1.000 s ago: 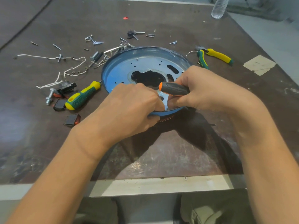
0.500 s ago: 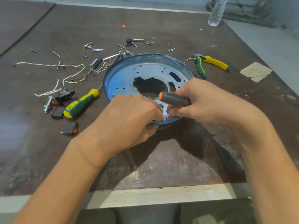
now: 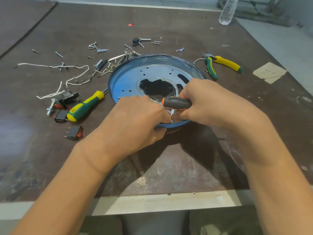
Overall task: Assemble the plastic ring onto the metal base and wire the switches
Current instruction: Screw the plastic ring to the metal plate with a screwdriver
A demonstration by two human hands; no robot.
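A round blue metal base (image 3: 130,80) with a dark cut-out in its middle lies on the dark table. My left hand (image 3: 138,121) grips the base's near rim, fingers curled over the edge. My right hand (image 3: 211,102) holds a screwdriver with a grey and orange handle (image 3: 176,102), laid across the near part of the base; its tip is hidden between my hands. Red rocker switches (image 3: 74,132) and black ones (image 3: 68,97) lie at the left with white wires (image 3: 76,77). The plastic ring is hidden, apart from a dark edge under the rim.
A green and yellow screwdriver (image 3: 84,106) lies left of the base, green and yellow pliers (image 3: 221,64) at its right. Loose screws (image 3: 98,48) and bolts are scattered behind it. A plastic bottle (image 3: 227,11) stands at the far right. A paper scrap (image 3: 269,72) lies at the right edge.
The camera has tilted, so everything sits lower in view. Both hands keep their grips on the rim and the screwdriver with little shift against the base.
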